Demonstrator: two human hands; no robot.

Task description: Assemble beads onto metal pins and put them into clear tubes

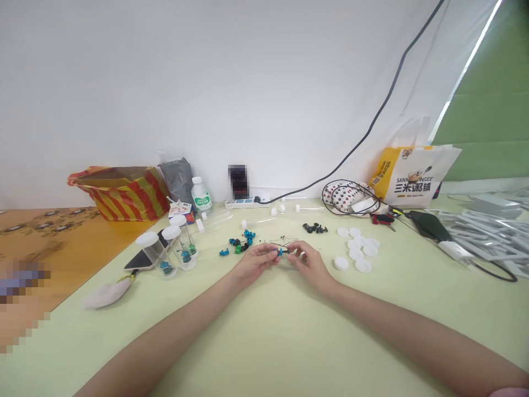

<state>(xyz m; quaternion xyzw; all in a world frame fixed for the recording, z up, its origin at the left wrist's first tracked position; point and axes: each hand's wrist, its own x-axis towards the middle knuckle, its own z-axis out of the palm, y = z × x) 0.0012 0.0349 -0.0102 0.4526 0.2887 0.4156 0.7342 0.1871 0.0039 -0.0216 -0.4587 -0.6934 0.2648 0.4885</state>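
My left hand [257, 263] pinches a small blue plastic part [280, 252] above the middle of the table. From the right, the fingertips of my right hand [309, 266] close on a small dark piece that meets the blue part; its exact kind is too small to tell. Thin wire-like pieces [283, 238] lie just behind my fingers. Left of my hands is a loose pile of small blue, green and black parts [243, 242], with one blue piece [223, 252] apart from it. Several small black parts [314, 227] are grouped behind my right hand.
White round lids [363, 266] spread to the right. Clear tubes with white caps [260, 223] lie at the back. Clear capped jars [147, 240] with coloured parts stand left, near a phone [140, 260]. White frames [487, 237] are heaped right; a black cable [384, 102] crosses the wall.
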